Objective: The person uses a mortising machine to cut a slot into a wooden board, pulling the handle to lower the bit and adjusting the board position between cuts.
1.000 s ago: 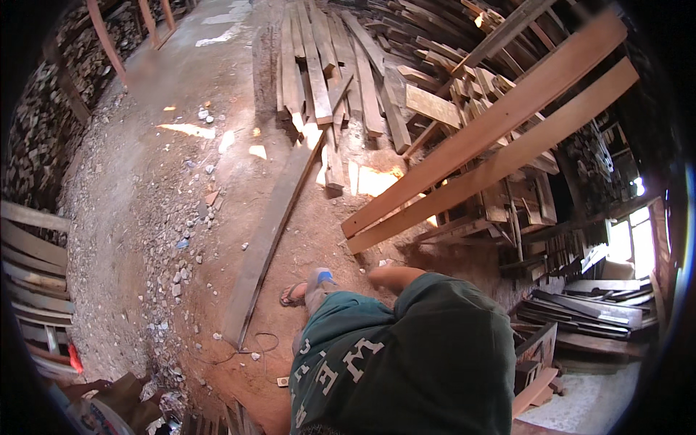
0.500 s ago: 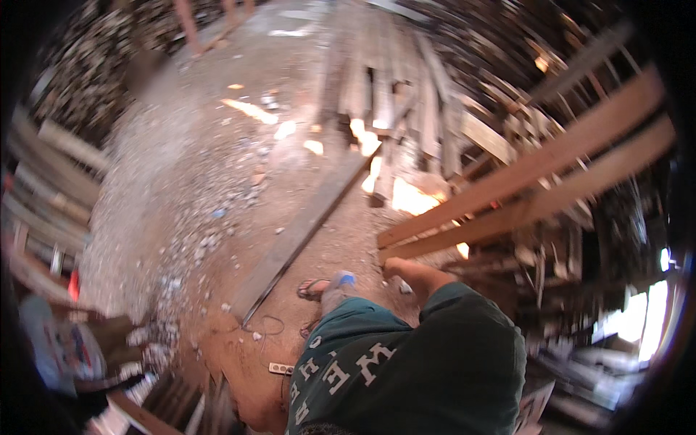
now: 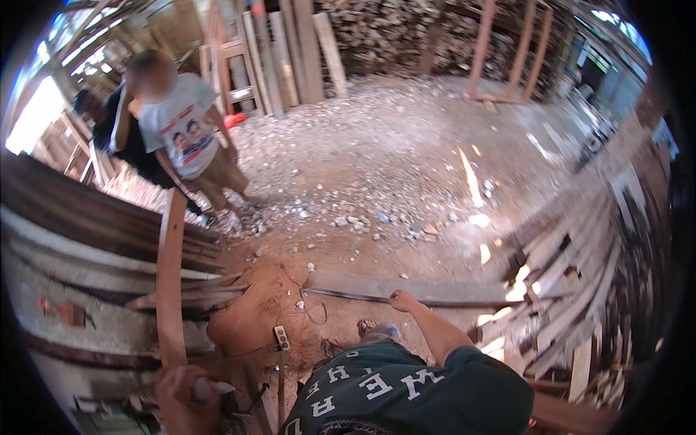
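Observation:
My left hand [image 3: 177,399] is low at the left, closed around something I cannot make out, with a greyish piece beside its fingers. Just above it a light reddish plank [image 3: 170,283] extends upward. My right hand [image 3: 401,299] hangs loosely closed and empty beside my dark green shirt [image 3: 406,391], in front of a long grey board [image 3: 384,286] lying on the ground. A power strip [image 3: 282,337] and cable lie on reddish sawdust near my sandalled feet.
Two people [image 3: 185,138] stand at the upper left, one in a white T-shirt, one in dark clothing. Stacked planks [image 3: 573,304] fill the right side, dark long boards [image 3: 87,203] the left. Upright boards [image 3: 286,58], a woodpile [image 3: 384,36] and wooden frames [image 3: 518,51] stand at the back.
The view has swung sharply left, bringing the two people, my left hand and the plank above it into sight. My right arm now reaches farther out from my shirt.

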Demonstrator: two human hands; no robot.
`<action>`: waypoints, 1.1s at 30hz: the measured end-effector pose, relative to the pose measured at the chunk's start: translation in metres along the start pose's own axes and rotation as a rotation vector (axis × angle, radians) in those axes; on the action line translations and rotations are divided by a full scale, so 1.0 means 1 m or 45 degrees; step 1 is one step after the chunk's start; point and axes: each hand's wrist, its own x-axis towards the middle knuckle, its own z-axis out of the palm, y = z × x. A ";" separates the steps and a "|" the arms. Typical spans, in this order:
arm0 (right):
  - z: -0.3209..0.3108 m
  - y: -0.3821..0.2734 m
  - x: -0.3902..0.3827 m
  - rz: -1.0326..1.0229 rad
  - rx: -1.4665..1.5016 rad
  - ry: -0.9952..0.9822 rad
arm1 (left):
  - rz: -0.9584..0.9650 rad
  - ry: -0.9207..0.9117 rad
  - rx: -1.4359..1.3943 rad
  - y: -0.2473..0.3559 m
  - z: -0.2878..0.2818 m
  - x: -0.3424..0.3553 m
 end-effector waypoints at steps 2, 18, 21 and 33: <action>-0.014 -0.019 0.007 -0.002 0.095 0.018 | 0.052 0.260 0.070 -0.002 -0.004 -0.009; 0.036 0.219 0.012 -0.722 -0.942 -0.479 | -0.281 1.409 0.489 -0.051 -0.036 0.019; 0.019 0.223 0.010 -0.520 -0.629 -0.555 | -0.286 1.449 0.494 -0.061 -0.055 0.019; -0.026 0.094 0.062 0.041 0.135 -0.259 | -0.574 1.552 0.756 -0.163 -0.161 0.030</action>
